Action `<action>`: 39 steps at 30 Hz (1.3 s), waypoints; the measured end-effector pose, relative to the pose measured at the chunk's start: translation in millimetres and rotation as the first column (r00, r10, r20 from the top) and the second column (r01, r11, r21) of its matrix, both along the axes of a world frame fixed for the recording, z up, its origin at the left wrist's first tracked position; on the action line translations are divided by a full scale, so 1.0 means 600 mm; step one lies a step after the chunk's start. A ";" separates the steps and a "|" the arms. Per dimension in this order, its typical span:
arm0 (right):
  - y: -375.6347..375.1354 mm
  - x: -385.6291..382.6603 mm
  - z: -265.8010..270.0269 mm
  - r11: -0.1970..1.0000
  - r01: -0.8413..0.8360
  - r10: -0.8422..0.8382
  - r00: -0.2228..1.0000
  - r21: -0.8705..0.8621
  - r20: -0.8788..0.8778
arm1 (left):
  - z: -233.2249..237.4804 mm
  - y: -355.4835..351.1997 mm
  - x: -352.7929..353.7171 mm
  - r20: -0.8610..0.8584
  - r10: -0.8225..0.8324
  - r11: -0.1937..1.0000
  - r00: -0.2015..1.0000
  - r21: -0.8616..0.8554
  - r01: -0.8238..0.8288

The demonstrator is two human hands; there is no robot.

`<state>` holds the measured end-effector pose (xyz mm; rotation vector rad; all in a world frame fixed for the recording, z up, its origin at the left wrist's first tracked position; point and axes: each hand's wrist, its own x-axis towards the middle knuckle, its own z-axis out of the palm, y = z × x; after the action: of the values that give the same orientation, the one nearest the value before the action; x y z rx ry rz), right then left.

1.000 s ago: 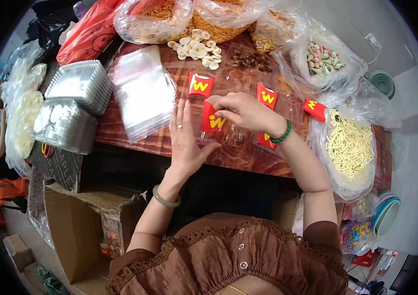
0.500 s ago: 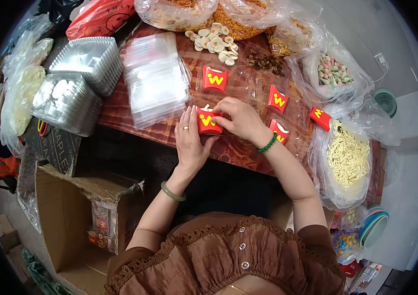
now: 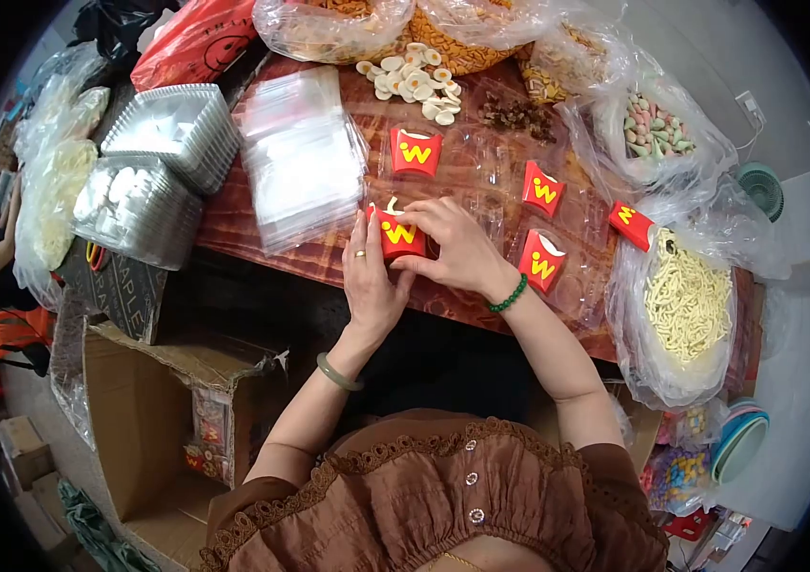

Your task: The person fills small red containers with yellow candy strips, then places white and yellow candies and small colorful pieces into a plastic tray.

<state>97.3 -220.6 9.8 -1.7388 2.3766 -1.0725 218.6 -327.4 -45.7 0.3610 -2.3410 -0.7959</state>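
A small red fries box [image 3: 397, 234] with a yellow logo stands upright near the table's front edge, a pale curled piece sticking out of its top. My left hand [image 3: 371, 276], with a ring on one finger, is closed along the box's left side. Against the right side presses my right hand [image 3: 452, 243], its fingers curled and thumb near the lower front. Similar red boxes lie around: one [image 3: 415, 153] farther back, one [image 3: 542, 189] to the right, another [image 3: 542, 260] nearer me, and one [image 3: 632, 225] beside the bag of pale yellow fry-shaped pieces [image 3: 686, 300].
Clear plastic sleeves [image 3: 305, 162] are stacked left of the boxes. Clear trays [image 3: 171, 133] stand farther left. At the back lie white discs with orange centres [image 3: 414, 84], brown frilly pieces [image 3: 516, 116] and a bag of pastel pieces [image 3: 655, 129]. An open carton [image 3: 128, 410] is below left.
My right hand has shifted from pinching at the box's top to gripping its right side. The pale piece now stands higher out of the box. The view has shifted slightly.
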 end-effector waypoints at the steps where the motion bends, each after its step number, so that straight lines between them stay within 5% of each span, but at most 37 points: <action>1: 0.001 -0.002 -0.004 1.000 0.013 -0.013 1.000 0.017 -0.013 | -0.001 -0.001 -0.001 0.002 0.000 1.000 1.000 -0.002 0.000; 13: 0.004 -0.028 -0.011 0.994 0.039 -0.036 0.999 0.100 -0.032 | 0.000 -0.004 0.002 0.028 -0.018 1.000 0.999 -0.014 0.018; 19: -0.024 -0.053 0.000 0.997 0.066 -0.063 0.995 -0.040 0.071 | 0.007 -0.003 0.000 0.003 -0.002 1.000 1.000 0.027 0.002; 21: -0.046 -0.062 0.003 0.989 0.135 -0.147 0.961 0.065 0.235 | 0.008 -0.003 -0.005 -0.028 0.007 0.998 1.000 -0.055 -0.009; 24: -0.074 -0.072 -0.004 0.977 0.101 -0.145 0.959 0.186 0.243 | 0.005 0.000 -0.012 0.025 -0.002 0.998 1.000 -0.064 0.003; 31: -0.081 -0.088 0.007 0.964 0.093 -0.128 0.983 0.248 0.128 | -0.003 -0.001 -0.010 0.040 -0.010 0.999 0.999 -0.044 0.012; 39: -0.086 -0.093 -0.002 0.954 -0.053 -0.031 0.961 0.295 0.273 | 0.000 0.003 -0.009 0.042 0.015 1.000 0.999 -0.025 -0.014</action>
<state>41.3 -272.3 8.7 -1.3990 2.2154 -0.8320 213.4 -325.6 -45.6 0.3875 -2.3824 -0.7582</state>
